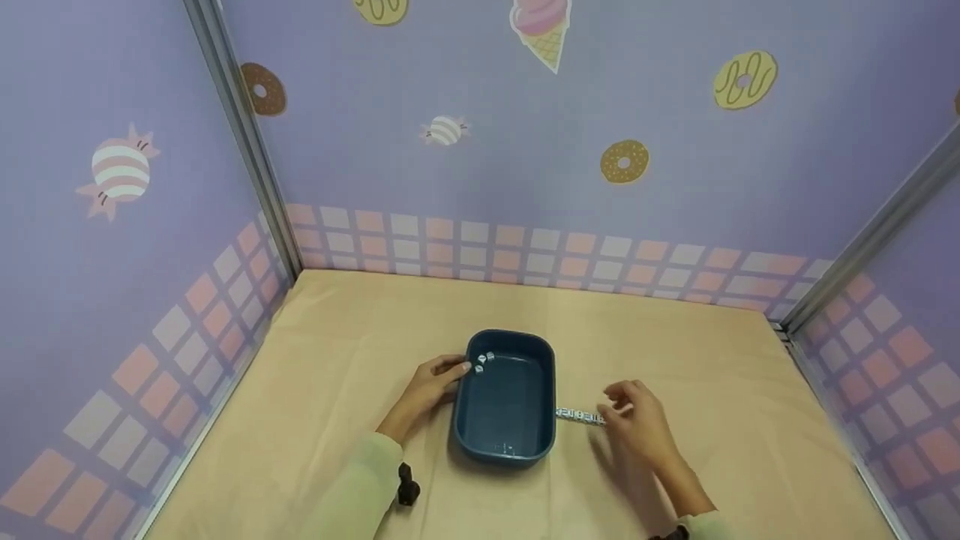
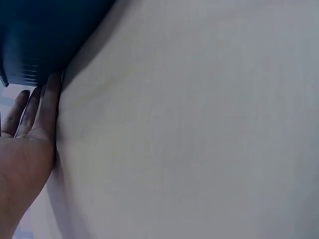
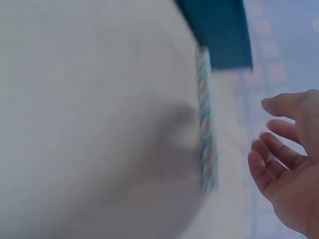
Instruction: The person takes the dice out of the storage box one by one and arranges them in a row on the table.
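A dark blue rectangular bin [image 1: 505, 454] with rounded corners stands on the cloth-covered table. Inside, near its far left corner, lie several small white letter cubes [image 1: 481, 359]. My left hand [image 1: 421, 391] rests against the bin's left wall, one fingertip at the rim; in the left wrist view its fingers [image 2: 48, 107] extend straight to the wall's lower part. A straight row of letter cubes [image 1: 579, 416] runs rightward from beside the bin. Over the row's right end hovers my right hand [image 1: 637, 424], fingers loosely bent, holding nothing and apart from the row [image 3: 206, 124] in the right wrist view.
A beige cloth [image 1: 360, 322] covers the table. Purple walls [image 1: 525, 172] with sweet and tile patterns close off the back and both sides, joined by metal corner posts [image 1: 255, 150]. The right hand's shadow falls on the cloth.
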`<action>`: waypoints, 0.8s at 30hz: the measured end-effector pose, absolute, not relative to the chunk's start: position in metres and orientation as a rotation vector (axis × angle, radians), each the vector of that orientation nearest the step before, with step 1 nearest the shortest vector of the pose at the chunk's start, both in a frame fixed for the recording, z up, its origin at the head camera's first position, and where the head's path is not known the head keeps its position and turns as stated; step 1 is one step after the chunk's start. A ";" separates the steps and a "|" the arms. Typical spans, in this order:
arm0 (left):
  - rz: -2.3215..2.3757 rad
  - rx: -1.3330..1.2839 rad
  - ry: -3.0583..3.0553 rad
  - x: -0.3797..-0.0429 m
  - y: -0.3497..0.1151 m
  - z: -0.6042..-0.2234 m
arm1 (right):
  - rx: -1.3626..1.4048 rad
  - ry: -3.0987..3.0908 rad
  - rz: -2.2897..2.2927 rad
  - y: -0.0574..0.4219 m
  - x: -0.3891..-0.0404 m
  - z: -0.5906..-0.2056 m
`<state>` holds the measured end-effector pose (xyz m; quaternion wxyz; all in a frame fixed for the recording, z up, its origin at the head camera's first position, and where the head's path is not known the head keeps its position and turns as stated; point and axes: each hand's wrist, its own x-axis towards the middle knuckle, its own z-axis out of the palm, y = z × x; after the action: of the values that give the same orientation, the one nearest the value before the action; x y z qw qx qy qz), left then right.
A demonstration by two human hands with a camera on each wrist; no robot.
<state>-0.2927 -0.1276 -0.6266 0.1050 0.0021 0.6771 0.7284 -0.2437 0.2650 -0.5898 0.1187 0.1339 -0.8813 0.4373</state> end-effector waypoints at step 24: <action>2.172 0.047 1.958 -0.292 -0.128 -0.622 | 0.694 -2.580 1.411 0.088 -0.320 -0.581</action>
<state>-0.2917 -0.1277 -0.6224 0.1085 0.0160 0.6655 0.7383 -0.3197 0.0882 -0.5811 0.0602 0.2294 -0.8524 0.4660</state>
